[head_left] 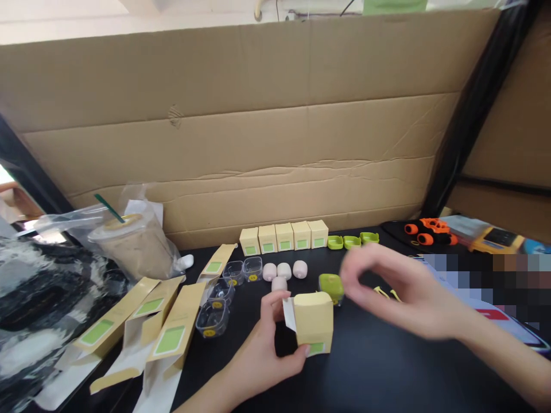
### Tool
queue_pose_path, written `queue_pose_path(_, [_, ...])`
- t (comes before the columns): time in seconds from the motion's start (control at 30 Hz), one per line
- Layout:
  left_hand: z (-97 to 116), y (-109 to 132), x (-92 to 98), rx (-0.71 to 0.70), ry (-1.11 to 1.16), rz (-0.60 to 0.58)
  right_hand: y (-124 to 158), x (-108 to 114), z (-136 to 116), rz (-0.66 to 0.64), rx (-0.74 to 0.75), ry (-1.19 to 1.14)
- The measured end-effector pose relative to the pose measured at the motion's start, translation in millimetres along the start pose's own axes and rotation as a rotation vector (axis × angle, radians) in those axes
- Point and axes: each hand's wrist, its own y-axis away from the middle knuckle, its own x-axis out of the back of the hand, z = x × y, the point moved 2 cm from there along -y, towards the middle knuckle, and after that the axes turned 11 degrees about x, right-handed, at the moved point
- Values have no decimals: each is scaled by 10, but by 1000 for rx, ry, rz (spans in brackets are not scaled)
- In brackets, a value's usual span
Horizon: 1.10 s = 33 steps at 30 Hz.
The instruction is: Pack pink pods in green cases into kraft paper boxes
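My left hand (269,344) grips a small cream carton (315,324), thumb at its lower front and fingers on its left side. A white inner flap (290,313) sticks out on the carton's left. To the right, my right hand (400,289) hangs above the table, smeared by motion. Its fingers curve round toward the thumb, and I see nothing held. Just left of its fingertips, behind the carton, lies a green-lidded clear case (331,285). Pale rounded earphone-like cases (284,271) stand behind my left hand.
Cream boxes (284,237) line the cardboard wall, beside green lids (352,242). Clear cups (213,318) and unfolded cartons (172,332) lie left, near a bagged drink cup (133,244). Yellow-green loops (387,294), an orange toy car (430,231) and a pixelated screen lie right.
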Motion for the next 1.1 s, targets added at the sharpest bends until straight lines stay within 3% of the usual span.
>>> queue_pose_path(0.1, [-3,33,-8,-28,-49,-26,-481,48,267,-184,-44,141])
queue_pose_path(0.23, [20,67,-17,-25,-83,-59,-393,-140,486,-388,-160,112])
queue_pose_path(0.4, [34,50,-25,38,-11,-64,-261,-315,525,-326,-214,-23])
queue_pose_path(0.63, [54,41,-30,9,-5,-70,-481,-293,123,76,-197,-368])
queue_pose_path(0.7, [60,37,-33,-8,9,-82,-493,-273,-11,59,-181,-456])
queue_pose_path(0.83, [56,35,-37,-13,-2,-77,-465,-206,-174,-102,-153,-448])
queue_pose_path(1.1, [58,47,-35,-64,-30,-35,-412,-171,-184,-290,-186,-362])
